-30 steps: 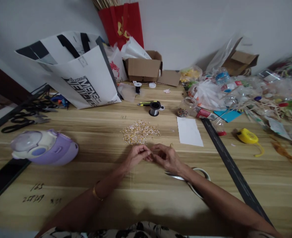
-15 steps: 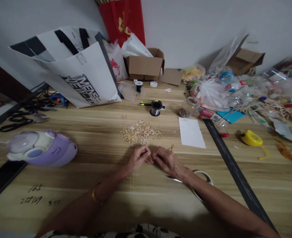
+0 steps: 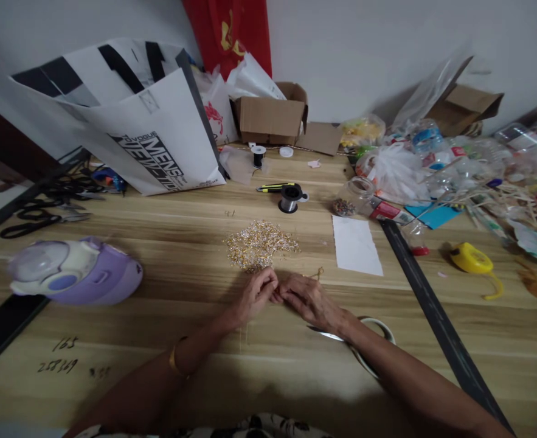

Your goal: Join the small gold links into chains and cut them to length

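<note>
My left hand (image 3: 256, 293) and my right hand (image 3: 308, 297) meet at the fingertips, just in front of a pile of small gold and silver beads (image 3: 261, 243). Both are closed in a pinch, and what lies between the fingers is too small and hidden to name. Fine thread (image 3: 241, 337) hangs below my left hand. A small gold-brown strand (image 3: 318, 272) shows beyond my right hand. Under my right forearm lie scissors (image 3: 329, 334) with pale handles, partly covered.
Behind the beads are a wire spool (image 3: 290, 199) and a yellow-black cutter (image 3: 275, 188). White paper (image 3: 357, 244), a bead jar (image 3: 357, 193) and a yellow tape measure (image 3: 471, 258) are at right. A purple bottle (image 3: 99, 272) and a large bag (image 3: 159, 134) stand left.
The view has shifted slightly, so objects on the right sit a little farther right. My hands stay together with almost the same pinch, and the small gold bit seen between them is now hidden.
</note>
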### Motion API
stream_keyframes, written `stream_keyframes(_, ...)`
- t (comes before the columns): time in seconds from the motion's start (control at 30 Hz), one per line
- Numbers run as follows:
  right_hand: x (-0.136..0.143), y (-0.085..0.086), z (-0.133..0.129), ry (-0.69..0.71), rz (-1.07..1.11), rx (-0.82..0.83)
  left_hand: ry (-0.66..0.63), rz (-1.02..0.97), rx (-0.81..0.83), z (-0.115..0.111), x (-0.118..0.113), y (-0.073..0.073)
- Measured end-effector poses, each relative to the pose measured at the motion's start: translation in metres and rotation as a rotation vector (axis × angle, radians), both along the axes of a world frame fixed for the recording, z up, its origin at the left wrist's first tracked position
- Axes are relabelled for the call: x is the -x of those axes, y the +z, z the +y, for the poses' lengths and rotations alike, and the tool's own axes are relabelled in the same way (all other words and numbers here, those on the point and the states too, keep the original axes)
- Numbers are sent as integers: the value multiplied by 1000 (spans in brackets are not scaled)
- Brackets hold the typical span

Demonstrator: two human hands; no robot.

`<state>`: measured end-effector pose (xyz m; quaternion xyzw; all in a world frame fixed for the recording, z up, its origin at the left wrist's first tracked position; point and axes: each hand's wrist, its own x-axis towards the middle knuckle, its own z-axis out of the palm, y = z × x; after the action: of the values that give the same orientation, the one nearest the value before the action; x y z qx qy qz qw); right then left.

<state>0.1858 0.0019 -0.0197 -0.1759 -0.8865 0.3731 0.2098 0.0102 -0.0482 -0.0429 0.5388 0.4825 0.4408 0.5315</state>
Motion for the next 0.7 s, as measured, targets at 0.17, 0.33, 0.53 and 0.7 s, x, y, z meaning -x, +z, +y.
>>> stream_keyframes(0.17,0,1,-1,15,-27,4,2,13,-3,-1,-1,1)
stream_keyframes(0.33,-1,-3,0,-47,13,64,15,-82,77,1,0,4)
stream_keyframes(0.53,-1,-11,2,-234,45,212,-5,-140,147,2,2,12)
stream_keyframes(0.7,0,-10,2,-247,60,200,-34,-147,155,2,2,15)
